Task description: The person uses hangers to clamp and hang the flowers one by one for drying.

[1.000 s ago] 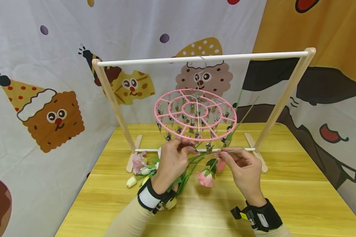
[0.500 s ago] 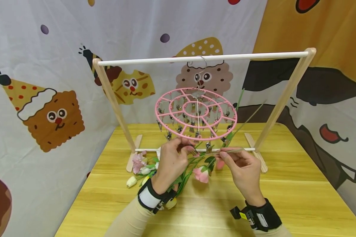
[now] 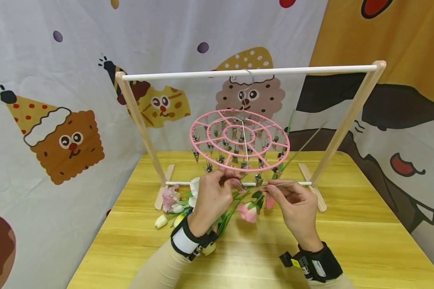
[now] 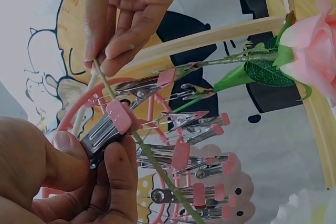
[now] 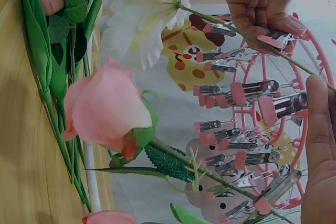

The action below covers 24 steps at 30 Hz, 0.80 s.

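Pink plastic makes one round clip hanger (image 3: 232,141), centre-frame in the head view, hung from one wooden rack (image 3: 188,75). The left hand (image 3: 214,194) pinches one metal clip (image 4: 100,137); the right hand (image 3: 297,204) pinches the stem (image 5: 226,27) of one white flower (image 5: 139,17), crossing that clip. Lower centre hang one pink rose (image 3: 248,212) and a second pink bloom (image 3: 270,201). The left hand partly hides loose flowers (image 3: 170,198), too overlapped to count.

Head view: left hand (image 3: 215,196) partly hides white flower (image 3: 193,189); left-wrist view: edge crops pink rose (image 4: 313,48)
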Each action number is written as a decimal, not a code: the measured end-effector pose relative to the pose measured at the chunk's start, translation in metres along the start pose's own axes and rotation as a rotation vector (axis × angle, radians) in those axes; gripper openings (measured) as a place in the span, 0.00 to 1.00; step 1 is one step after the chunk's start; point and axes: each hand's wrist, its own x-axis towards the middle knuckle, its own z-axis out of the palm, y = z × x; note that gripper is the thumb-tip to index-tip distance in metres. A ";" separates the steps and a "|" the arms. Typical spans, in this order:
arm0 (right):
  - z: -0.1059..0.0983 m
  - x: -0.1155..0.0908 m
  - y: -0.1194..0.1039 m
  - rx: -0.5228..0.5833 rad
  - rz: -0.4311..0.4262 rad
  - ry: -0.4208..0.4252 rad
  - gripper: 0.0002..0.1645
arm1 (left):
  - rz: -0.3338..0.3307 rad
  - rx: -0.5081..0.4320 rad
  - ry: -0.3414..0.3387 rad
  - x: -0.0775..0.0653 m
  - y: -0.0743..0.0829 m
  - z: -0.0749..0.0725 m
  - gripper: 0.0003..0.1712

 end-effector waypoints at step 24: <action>0.000 0.000 0.000 0.003 -0.008 0.000 0.14 | -0.051 0.063 -0.056 0.000 0.000 0.002 0.14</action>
